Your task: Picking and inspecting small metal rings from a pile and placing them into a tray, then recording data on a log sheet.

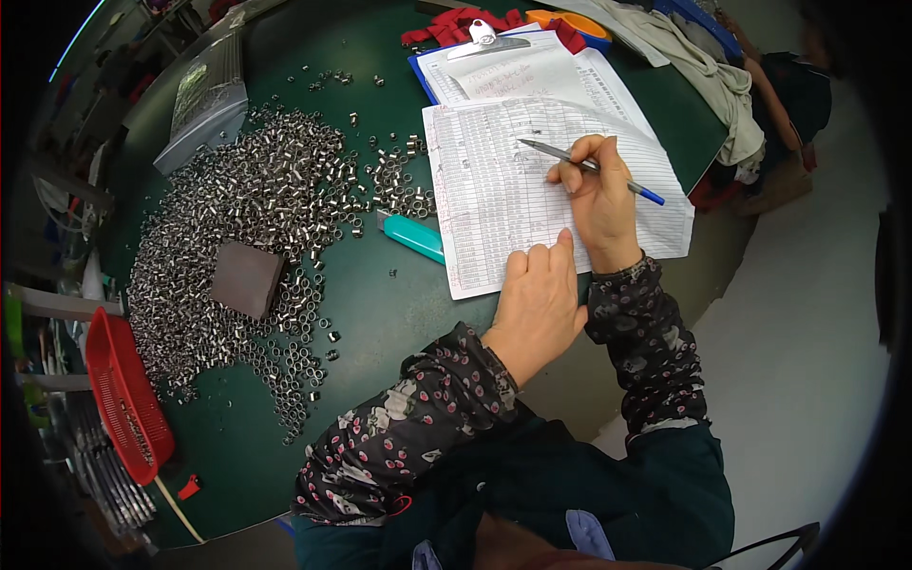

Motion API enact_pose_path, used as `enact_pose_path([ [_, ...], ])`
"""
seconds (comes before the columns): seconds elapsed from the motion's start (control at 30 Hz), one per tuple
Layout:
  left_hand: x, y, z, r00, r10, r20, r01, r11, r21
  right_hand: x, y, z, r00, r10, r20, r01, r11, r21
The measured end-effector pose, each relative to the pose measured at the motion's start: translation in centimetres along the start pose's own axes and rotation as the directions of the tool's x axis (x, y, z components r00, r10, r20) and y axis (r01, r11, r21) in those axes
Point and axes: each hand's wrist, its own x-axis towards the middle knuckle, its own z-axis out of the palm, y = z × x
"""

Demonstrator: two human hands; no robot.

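My right hand [605,199] grips a grey pen [627,182] with a blue end, its tip pointing up and left over a printed sheet. That sheet [484,209] is covered in ruled rows with some handwritten marks, and its right part curls. Flat on the sheet's lower edge rests my left hand [538,299], fingers stretched out and holding nothing. Under the sheet's upper part lies a blue clipboard [418,71] with a metal clip [484,40] and more papers. A teal utility knife [413,236] sticks out from beneath the sheet's left edge.
A large heap of small metal rings [228,190] covers the table's left, with a dark brown block [245,280] on it. Beyond are a clear plastic bag [204,104], a red basket [123,399], red cloth strips [461,24] and an orange tape roll [575,24]. Another person's arm [774,100] shows far right.
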Motion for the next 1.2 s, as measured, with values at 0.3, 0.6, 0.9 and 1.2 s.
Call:
enact_pose_path([
  [0.3,0.0,-1.3,-1.3,0.991,-0.029,-0.133,0.015,0.994,-0.106,-1.2,-1.6,1.5,0.997,0.01,-0.08,-0.016,0.996,-0.085],
  [0.6,0.1,-2.0,-1.1,0.99,-0.133,-0.051,0.131,0.99,-0.051,-4.1,-7.3,-1.3,0.925,-0.314,-0.215,0.178,0.856,-0.485],
  [0.9,0.3,-2.0,-0.5,0.991,-0.111,-0.079,0.107,0.993,-0.052,-5.3,-5.6,-12.7,0.859,-0.464,-0.217,-0.104,0.256,-0.961],
  [1.2,0.1,-2.2,-0.6,0.992,-0.097,-0.076,0.094,0.995,-0.04,-2.1,-6.6,-5.5,0.993,0.088,0.074,-0.001,0.646,-0.763],
])
